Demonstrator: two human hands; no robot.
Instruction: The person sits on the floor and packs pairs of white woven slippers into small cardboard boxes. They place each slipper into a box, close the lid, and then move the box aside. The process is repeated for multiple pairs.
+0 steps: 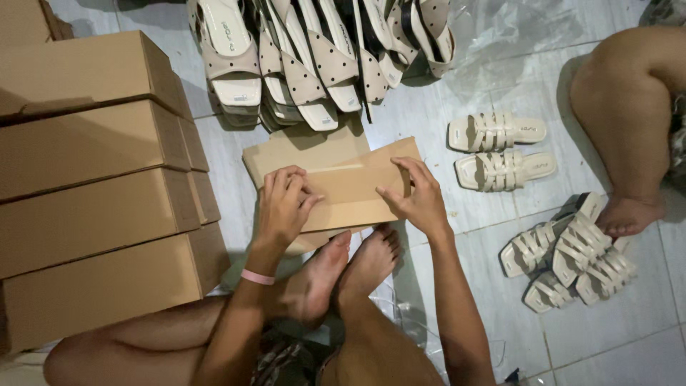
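Note:
A flat brown cardboard box blank (346, 179) lies on the grey tiled floor in front of my crossed bare feet. My left hand (284, 204), with a pink band at the wrist, presses on its left part with bent fingers. My right hand (414, 196) grips the right part of the folded flap, thumb and fingers pinching the cardboard. A second cardboard sheet (300, 146) lies under it, sticking out toward the far left.
Closed brown shoe boxes (93, 193) are stacked at the left. A row of spotted beige sandals (307, 57) lies at the far side. Cream strappy sandals (500, 150) and several more (572, 254) lie at the right, beside another person's bare leg (629, 121). Clear plastic (514, 36) lies beyond.

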